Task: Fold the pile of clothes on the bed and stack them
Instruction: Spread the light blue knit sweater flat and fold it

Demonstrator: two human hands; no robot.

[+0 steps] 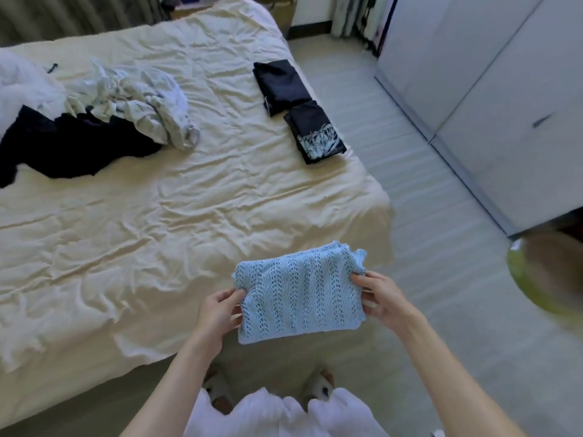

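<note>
Outstanding: an unfolded pile (104,121) of dark and pale garments lies at the bed's (157,231) left. In progress: your left hand (219,312) and right hand (380,299) each pinch a side edge of the folded blue knit (299,294), held above the bed's near corner. Done: two dark folded garments (296,108) lie side by side, touching, at the right edge, not yet stacked.

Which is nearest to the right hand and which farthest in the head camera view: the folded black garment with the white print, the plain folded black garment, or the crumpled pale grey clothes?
From the right hand:
1. Folded black garment with the white print, near the bed's right edge.
2. Plain folded black garment, just beyond it.
3. Crumpled pale grey clothes, far left in the unfolded pile.
</note>
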